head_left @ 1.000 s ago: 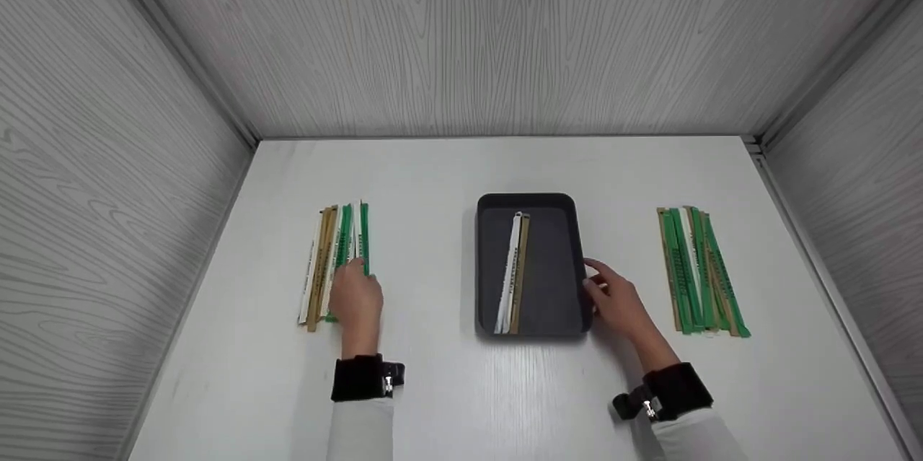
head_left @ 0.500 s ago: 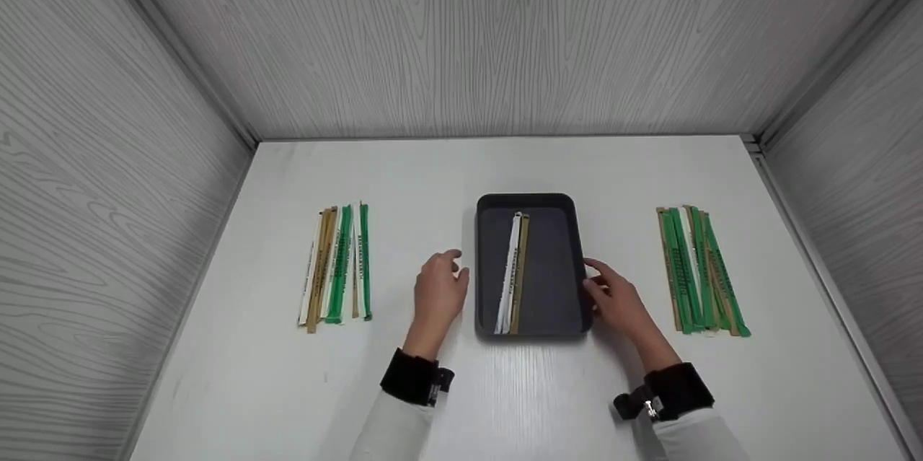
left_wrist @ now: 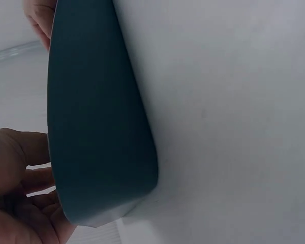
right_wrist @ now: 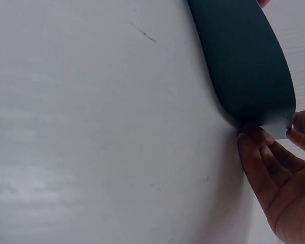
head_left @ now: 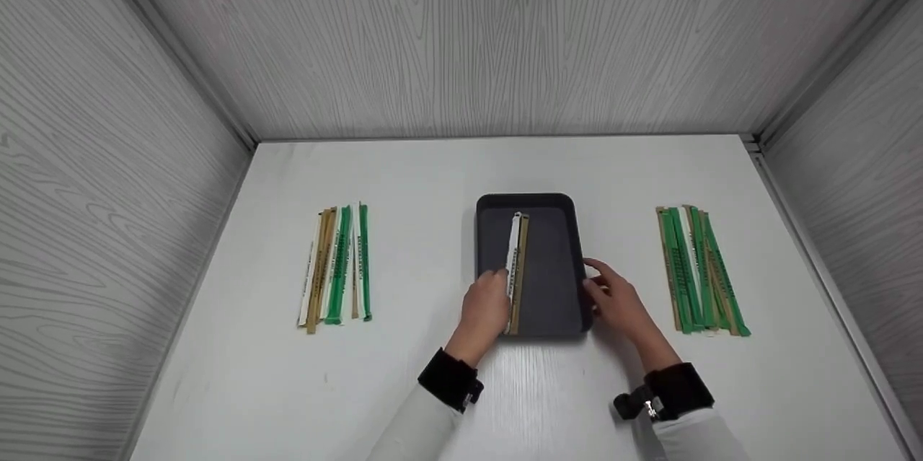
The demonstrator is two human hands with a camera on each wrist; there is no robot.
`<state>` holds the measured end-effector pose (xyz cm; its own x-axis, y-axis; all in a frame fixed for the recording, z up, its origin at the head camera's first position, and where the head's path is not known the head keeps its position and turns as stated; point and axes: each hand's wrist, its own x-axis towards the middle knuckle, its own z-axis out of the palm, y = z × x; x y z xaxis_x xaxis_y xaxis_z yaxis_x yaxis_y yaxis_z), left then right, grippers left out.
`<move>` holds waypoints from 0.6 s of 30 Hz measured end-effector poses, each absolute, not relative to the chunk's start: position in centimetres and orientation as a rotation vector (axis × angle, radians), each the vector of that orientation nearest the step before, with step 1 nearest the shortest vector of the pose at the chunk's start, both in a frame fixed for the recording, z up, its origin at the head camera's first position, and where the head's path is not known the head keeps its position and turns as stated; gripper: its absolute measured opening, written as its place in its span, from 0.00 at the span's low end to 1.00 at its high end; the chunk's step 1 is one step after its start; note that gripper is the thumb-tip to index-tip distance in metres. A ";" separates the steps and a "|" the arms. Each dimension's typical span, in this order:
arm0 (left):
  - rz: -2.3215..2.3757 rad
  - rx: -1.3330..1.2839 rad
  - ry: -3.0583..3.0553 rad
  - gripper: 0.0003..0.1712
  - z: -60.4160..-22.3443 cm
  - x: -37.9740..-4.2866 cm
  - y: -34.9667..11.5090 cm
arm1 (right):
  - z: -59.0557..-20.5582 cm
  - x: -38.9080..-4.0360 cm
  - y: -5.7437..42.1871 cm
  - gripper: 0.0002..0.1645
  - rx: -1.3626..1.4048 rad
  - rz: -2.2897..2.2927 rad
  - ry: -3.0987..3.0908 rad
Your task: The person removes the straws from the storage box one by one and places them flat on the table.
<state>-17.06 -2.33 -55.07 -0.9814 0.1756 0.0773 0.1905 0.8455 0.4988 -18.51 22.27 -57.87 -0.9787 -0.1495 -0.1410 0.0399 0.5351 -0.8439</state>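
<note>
My left hand [head_left: 487, 309] reaches over the left rim of the dark tray [head_left: 554, 266], its bent fingers at a white slim wrapped stick [head_left: 514, 241]. Whether it pinches that stick is hidden behind the knuckles. A brown wrapped stick [head_left: 523, 244] lies right beside the white one, both lengthwise in the tray. At the tray's right side, my right hand [head_left: 616, 302] holds the wall; in the right wrist view, digits of the right hand [right_wrist: 282, 173] touch the rim and the base. The tray's outer wall [left_wrist: 99, 117] screens part of the left hand [left_wrist: 20, 188] in the left wrist view.
On the left of the white table [head_left: 418, 179] lies a row of white, brown and green wrapped sticks [head_left: 337, 266]. Another bundle, mostly green and brown sticks [head_left: 696, 273], lies on the right. Grey wood-grain panels [head_left: 461, 42] enclose the back and sides.
My left hand has left the row of sticks on the left and moved right, over the tray's rim to the white stick. The right hand and the tray have stayed put.
</note>
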 end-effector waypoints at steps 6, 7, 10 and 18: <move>-0.714 -0.368 -2.967 0.10 -55.9 -16.8 -2.0 | -57.9 -18.5 22.4 0.27 -0.100 -1.433 2.559; -0.695 -0.370 -2.966 0.09 -55.9 -16.8 -1.9 | -57.9 -18.4 22.4 0.27 -0.103 -1.439 2.554; -0.634 -0.360 -2.971 0.08 -55.8 -16.6 -1.7 | -57.9 -18.4 22.4 0.28 -0.107 -1.459 2.543; -0.511 -0.322 -3.010 0.07 -56.0 -16.7 -1.3 | -57.9 -18.3 22.3 0.28 -0.102 -1.473 2.537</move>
<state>-16.72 -1.30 -56.03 -0.9755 0.1936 0.1048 0.2174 0.9226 0.3187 -18.33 22.29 -57.88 -0.9765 -0.1622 -0.1420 0.0429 0.4992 -0.8654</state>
